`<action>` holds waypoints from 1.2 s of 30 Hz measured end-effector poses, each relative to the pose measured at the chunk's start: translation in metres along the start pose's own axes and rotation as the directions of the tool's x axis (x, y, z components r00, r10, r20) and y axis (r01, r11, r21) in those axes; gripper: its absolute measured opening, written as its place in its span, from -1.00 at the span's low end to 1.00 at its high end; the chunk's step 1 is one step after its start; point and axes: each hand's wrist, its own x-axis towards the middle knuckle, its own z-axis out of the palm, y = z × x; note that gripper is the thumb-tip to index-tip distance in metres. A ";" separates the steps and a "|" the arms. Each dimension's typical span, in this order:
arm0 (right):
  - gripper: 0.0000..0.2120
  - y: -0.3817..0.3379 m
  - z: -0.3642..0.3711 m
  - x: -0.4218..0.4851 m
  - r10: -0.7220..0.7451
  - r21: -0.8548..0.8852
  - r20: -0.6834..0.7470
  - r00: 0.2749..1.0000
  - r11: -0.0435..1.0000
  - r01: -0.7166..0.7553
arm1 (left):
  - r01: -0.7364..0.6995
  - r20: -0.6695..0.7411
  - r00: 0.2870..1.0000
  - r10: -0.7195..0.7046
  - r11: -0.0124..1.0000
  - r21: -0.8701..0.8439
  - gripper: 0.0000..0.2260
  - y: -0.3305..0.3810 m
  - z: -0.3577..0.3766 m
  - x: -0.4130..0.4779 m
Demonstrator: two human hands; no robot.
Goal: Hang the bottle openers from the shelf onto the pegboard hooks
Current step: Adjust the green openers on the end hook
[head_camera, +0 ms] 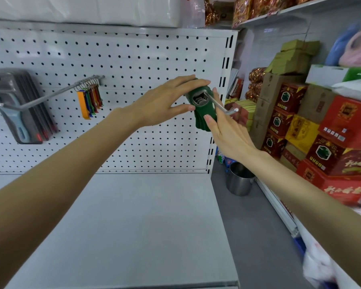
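A stack of green bottle openers (pixel 200 112) hangs on a metal pegboard hook (pixel 223 107) at the right side of the white pegboard (pixel 133 65); the hook passes through their metal mouths. My left hand (pixel 167 103) grips the stack from the left, fingers over its top and thumb at its side. My right hand (pixel 225 130) rests flat against the right side of the stack, fingers stretched out under the hook. A second hook (pixel 50 95) on the left carries several coloured bottle openers (pixel 90 101) on key rings.
Packaged tools (pixel 23 107) hang at the far left of the pegboard. The grey shelf (pixel 133 222) lies below. Red and yellow boxes (pixel 321 138) fill the right-hand shelving, and a steel pot (pixel 240 180) stands on the floor in the gap.
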 end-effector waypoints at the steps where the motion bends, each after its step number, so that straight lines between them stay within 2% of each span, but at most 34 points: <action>1: -0.42 0.001 0.001 0.003 0.005 0.025 0.018 1.000 1.000 -0.006 | 0.007 0.002 1.000 -0.007 1.000 -0.002 -0.49 -0.003 0.001 0.002; 10: -0.40 0.005 0.011 0.035 0.038 0.203 0.159 0.987 0.977 -0.070 | 0.046 0.019 0.999 -0.045 0.998 -0.042 -0.50 -0.021 0.007 0.017; 18: -0.43 0.003 0.020 0.044 0.067 0.196 0.192 0.979 0.975 -0.105 | 0.079 0.028 0.997 -0.076 0.989 -0.128 -0.44 -0.024 0.007 0.023; 23: -0.36 -0.001 0.019 0.042 0.034 0.200 0.217 0.976 0.977 -0.078 | 0.127 0.058 0.991 -0.117 0.972 -0.196 -0.34 -0.024 0.004 0.021; 28: -0.30 0.004 0.011 0.044 -0.002 0.252 0.271 0.963 0.965 -0.069 | 0.142 0.071 0.989 -0.130 0.971 -0.194 -0.29 -0.021 0.007 0.017; 36: -0.22 0.007 0.008 0.048 0.011 0.271 0.337 0.942 0.956 -0.108 | 0.201 0.041 0.980 -0.197 0.950 -0.240 -0.33 -0.011 0.007 0.016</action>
